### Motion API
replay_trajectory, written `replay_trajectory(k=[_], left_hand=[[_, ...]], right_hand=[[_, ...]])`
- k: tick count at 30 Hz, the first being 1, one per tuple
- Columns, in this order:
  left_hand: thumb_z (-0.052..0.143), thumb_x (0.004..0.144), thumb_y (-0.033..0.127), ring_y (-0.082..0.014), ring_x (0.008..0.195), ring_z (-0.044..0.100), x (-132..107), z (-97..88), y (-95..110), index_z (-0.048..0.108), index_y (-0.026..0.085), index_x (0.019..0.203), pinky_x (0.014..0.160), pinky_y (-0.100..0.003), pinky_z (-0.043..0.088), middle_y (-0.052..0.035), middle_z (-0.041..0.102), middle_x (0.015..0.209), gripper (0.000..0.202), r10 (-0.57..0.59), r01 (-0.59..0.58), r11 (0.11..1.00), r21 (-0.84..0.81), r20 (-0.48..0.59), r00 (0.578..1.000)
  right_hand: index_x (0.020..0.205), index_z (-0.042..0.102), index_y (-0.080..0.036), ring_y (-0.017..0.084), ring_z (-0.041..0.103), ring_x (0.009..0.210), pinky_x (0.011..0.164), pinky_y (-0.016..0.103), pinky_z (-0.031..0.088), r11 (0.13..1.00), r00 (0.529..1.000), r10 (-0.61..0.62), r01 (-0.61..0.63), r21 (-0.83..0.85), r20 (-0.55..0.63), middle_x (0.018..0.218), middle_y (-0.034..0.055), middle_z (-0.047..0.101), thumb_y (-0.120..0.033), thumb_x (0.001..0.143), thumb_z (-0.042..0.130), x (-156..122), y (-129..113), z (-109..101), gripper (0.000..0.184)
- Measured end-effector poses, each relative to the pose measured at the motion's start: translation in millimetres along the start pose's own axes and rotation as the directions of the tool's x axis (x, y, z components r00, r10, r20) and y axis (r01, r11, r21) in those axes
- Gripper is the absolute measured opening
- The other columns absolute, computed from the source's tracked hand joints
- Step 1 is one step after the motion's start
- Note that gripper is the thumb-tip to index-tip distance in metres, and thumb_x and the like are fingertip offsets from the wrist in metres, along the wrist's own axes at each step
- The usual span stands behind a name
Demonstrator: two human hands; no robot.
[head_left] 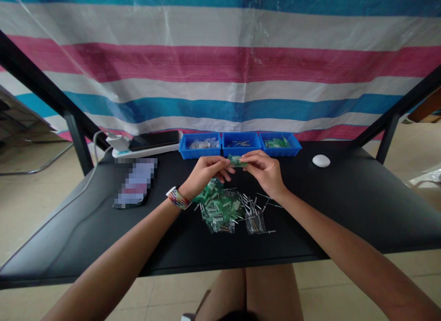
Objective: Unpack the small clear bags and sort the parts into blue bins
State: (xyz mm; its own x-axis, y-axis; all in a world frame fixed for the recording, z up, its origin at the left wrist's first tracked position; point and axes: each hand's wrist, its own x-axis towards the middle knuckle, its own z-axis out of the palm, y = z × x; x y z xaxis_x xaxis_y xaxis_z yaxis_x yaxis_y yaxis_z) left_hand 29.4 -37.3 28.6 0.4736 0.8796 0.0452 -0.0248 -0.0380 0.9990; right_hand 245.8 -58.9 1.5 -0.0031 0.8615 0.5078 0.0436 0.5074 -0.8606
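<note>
– Left hand [206, 174] and right hand [265, 171]: what have they got?
– Both pinch one small green board [237, 161] between thumb and fingertips, one hand at each end. It is held up clear of the black table [344, 206].
– And underneath?
– At six o'clock from that piece lies a heap of green boards [218, 206]. Loose metal pins [253, 203] spill out toward three o'clock, and a small clear bag [255, 223] lies among them.
– Where's the risk?
– The hold looks slim to me. A slip could drop the piece into the heap, where it would be lost among its like. The left wrist, with its beaded wristband [178, 197], sits close over the heap's edge, so a careless sweep might scatter pins off the table.
– Farther back?
– At twelve o'clock there are three blue trays [200, 153]: clear bits, pins, then green pieces. At ten, a phone [154, 140] rests on a white power strip [151, 151]. At three, well apart, sits a white round object [321, 161].
</note>
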Motion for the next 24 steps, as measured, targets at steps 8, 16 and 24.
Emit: replay_trajectory(k=[8, 16, 24], left_hand=[[0.075, 0.092, 0.042, -0.0162, 0.07, 0.077, 1.1, -0.5, -3.4, 0.074, 0.013, 0.089, 0.061, -0.023, 0.059, -0.0096, 0.081, 0.09, 0.028, 0.083, -0.078, 0.994, 0.079, -0.061, 0.995], [0.07, 0.096, 0.04, -0.0169, 0.072, 0.079, 0.0, 3.1, -4.8, 0.073, 0.014, 0.096, 0.062, -0.023, 0.06, -0.0085, 0.08, 0.086, 0.027, 0.122, -0.118, 0.97, 0.21, -0.007, 0.992], [0.061, 0.098, 0.032, -0.0142, 0.069, 0.074, -0.4, 1.1, -10.5, 0.072, 0.015, 0.103, 0.06, -0.022, 0.057, -0.0068, 0.076, 0.089, 0.021, 0.19, -0.164, 0.915, 0.369, -0.034, 0.981]], right_hand=[[0.132, 0.073, -0.029, 0.019, 0.075, 0.078, 0.075, 0.041, 0.069, 0.905, 0.951, 0.302, -0.305, 0.295, 0.057, 0.108, 0.0045, 0.075, -0.045, 0.09, 0.08, 3.0, 3.6, -3.0, 0.046], [0.096, 0.085, -0.021, 0.02, 0.077, 0.078, 0.075, 0.038, 0.07, 0.882, 0.918, 0.369, -0.395, 0.258, 0.145, 0.091, 0.005, 0.081, -0.045, 0.079, 0.09, 0.1, 5.1, 6.1, 0.03], [0.115, 0.084, -0.025, 0.025, 0.081, 0.088, 0.08, 0.044, 0.07, 0.993, 0.996, 0.025, -0.034, -0.11, -0.086, 0.108, 0.0071, 0.083, -0.036, 0.094, 0.075, 13.1, 4.0, -19.0, 0.025]])
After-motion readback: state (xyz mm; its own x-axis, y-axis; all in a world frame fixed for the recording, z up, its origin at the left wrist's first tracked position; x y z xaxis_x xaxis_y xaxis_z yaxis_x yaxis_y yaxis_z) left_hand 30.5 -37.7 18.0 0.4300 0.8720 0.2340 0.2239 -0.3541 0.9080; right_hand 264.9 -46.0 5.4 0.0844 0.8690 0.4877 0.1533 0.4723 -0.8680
